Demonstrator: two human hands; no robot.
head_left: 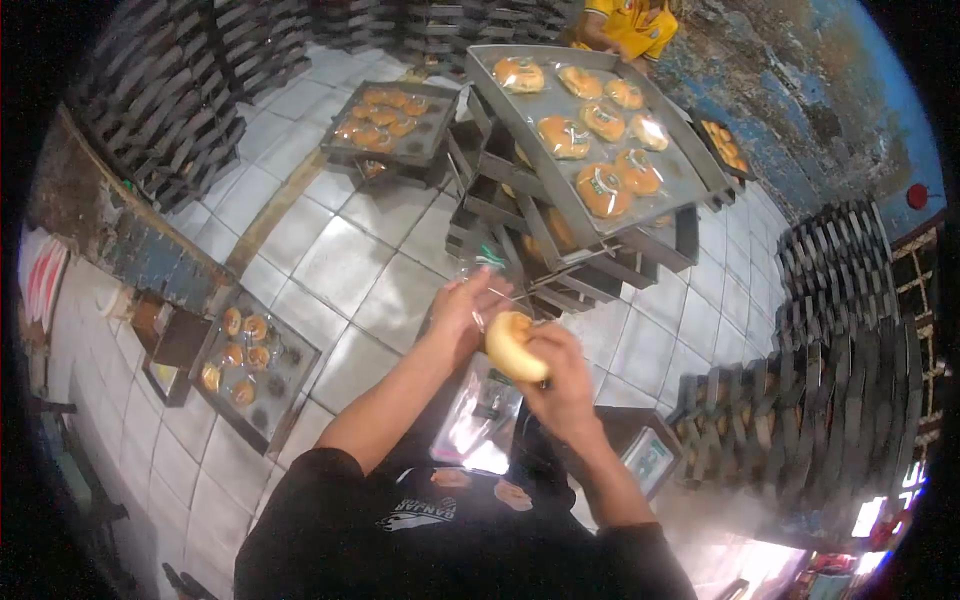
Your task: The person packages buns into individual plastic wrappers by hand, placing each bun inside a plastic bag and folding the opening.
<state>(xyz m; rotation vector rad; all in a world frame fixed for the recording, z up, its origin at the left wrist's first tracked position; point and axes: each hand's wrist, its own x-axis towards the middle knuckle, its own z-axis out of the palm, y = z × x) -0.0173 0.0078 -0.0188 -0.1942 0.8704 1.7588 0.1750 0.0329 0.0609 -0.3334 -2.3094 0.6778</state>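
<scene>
My right hand (560, 375) is wrapped round a yellow-brown bread bun (516, 348) in front of my chest. Just left of the bun, my left hand (468, 308) pinches a clear plastic bag (487, 262) with green print, whose edge reaches towards the bun. Below both hands, a stack of clear plastic bags (480, 420) lies near my lap. Ahead, a large metal tray (555, 190) holds several bagged buns (603, 190) on top of a pile of stacked trays.
Bagged buns also fill a tray (425, 145) farther back and a tray (270, 430) on the left floor. Tall stacks of dark trays (800, 400) line the right side. A person in a yellow shirt (630, 28) is at the top. An open box (640, 450) sits right of my lap.
</scene>
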